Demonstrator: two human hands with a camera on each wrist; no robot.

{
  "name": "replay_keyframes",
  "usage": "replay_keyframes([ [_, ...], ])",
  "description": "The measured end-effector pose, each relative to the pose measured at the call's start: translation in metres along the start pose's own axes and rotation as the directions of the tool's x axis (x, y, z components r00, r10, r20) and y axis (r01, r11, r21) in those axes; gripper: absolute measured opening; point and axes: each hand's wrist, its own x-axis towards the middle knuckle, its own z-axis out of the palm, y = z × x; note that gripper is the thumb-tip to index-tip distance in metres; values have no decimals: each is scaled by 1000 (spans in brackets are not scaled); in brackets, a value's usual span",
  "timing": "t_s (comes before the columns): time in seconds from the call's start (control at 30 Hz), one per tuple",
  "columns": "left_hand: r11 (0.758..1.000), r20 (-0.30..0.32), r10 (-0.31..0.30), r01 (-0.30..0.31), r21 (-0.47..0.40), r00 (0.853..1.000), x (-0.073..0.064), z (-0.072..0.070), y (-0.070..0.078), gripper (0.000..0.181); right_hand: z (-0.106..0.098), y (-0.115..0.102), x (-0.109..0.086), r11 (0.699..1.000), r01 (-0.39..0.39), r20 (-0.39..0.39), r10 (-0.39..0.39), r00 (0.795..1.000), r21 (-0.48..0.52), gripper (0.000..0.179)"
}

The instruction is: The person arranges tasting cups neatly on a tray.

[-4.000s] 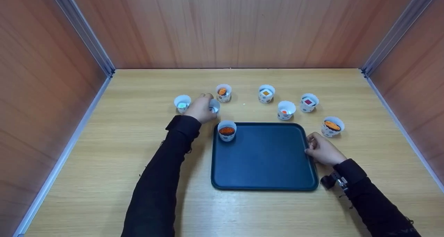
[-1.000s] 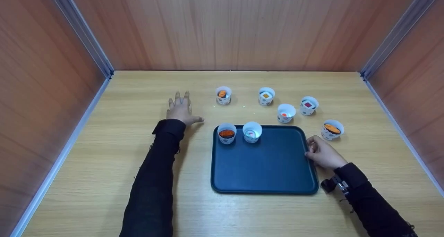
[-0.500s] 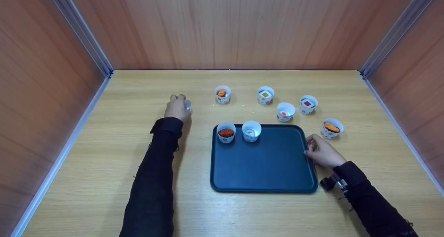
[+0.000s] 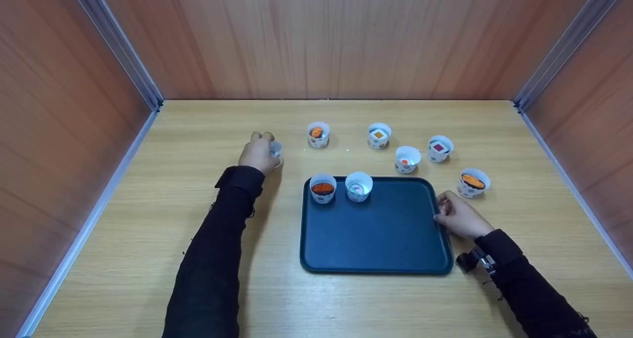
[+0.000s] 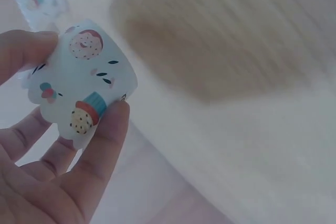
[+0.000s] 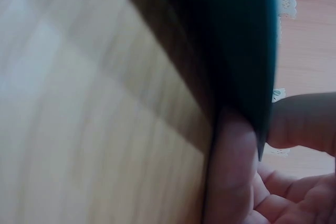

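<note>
My left hand (image 4: 259, 154) grips a paper baking cup (image 5: 86, 80) printed with cupcakes, thumb on one side and fingers on the other. In the head view this cup is mostly hidden behind the hand, at the table's left. My right hand (image 4: 461, 215) pinches the right rim of a dark green tray (image 4: 381, 239), with the thumb above and a finger under the edge in the right wrist view. On the tray's far left corner stands a cup with a reddish-brown filling (image 4: 323, 188). Beside it is a cup with a small pale piece inside (image 4: 358, 186).
Behind the tray stand a cup with an orange piece (image 4: 318, 134), a cup with a yellow-marked square (image 4: 379, 135), a cup with a red-marked square (image 4: 439, 148) and a cup with a small red piece (image 4: 407, 160). Another orange-filled cup (image 4: 473, 182) is near the right hand. Wooden panels enclose the table.
The second cup went from the left hand onto the tray. The left hand then opened, took hold of the leftmost cup and moved it slightly right. The right hand stayed at the tray's rim.
</note>
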Motion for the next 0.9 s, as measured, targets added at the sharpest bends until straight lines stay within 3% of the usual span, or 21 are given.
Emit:
replay_keyframes([
  [0.2, 995, -11, 103, -103, 18, 995, -7, 1, 30, 55, -1, -1, -1, 1000, 2, 5, -2, 1000, 3, 38],
  [0.33, 980, -15, 200, -199, 11, 980, -15, 3, 53, 53, 0, -2, -1, 1000, -6, 8, 6, 1000, 5, 39],
  [0.57, 942, 8, 334, -334, -6, 942, -32, 11, 92, 51, 0, -1, 0, 1000, 6, -1, -6, 1000, -9, 38],
  [0.9, 875, 95, 483, -483, -22, 871, -47, 37, 143, 52, 0, 1, 0, 1000, 26, -2, -26, 1000, -10, 36],
])
